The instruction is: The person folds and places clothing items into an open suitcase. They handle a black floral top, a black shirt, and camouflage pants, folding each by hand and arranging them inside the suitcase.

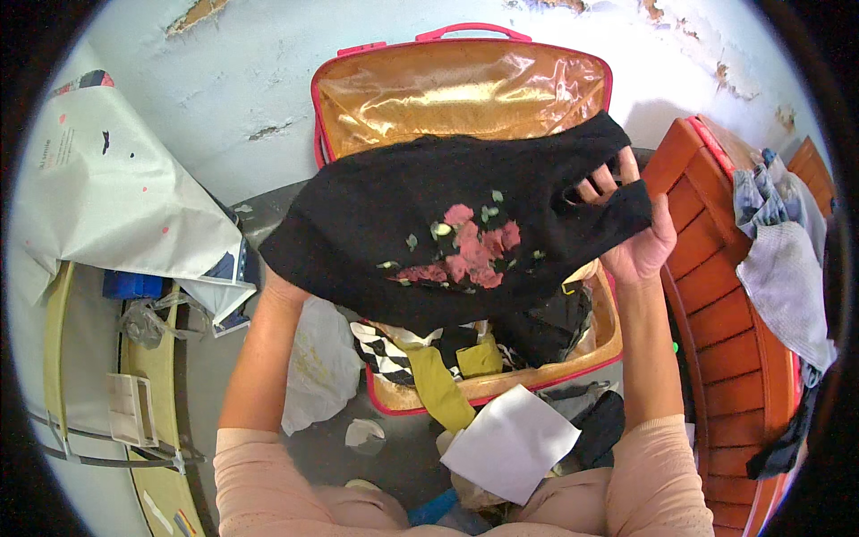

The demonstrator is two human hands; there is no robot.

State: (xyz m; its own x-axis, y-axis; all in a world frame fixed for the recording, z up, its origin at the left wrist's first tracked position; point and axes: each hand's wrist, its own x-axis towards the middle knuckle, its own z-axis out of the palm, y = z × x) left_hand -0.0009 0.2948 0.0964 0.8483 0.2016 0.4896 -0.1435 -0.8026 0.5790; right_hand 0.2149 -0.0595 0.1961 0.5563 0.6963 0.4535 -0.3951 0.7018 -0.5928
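A black garment (pixel 376 201) printed with pink flowers and pale green leaves is stretched sideways between my two hands. My left hand (pixel 285 285) grips its left edge from beneath, with the fingers hidden behind the cloth. At the other end my right hand (pixel 634 235) holds the narrow part, its fingers showing through an opening and its thumb up at the edge. Below and behind the garment lies an open suitcase (pixel 537 379) with a red rim and shiny gold lining, its lid leaning on the wall. Black-and-white cloth (pixel 382 352) and an olive strap-like cloth (pixel 439 389) show inside and over the front rim.
A white sheet (pixel 513 443) lies near my lap. Left of the suitcase are a pale plastic bag (pixel 322 366) and a shelf rack (pixel 57 356) under a whitish cover (pixel 127 194). Reddish-brown wooden furniture (pixel 725 322) with clothes (pixel 785 282) over it stands at the right.
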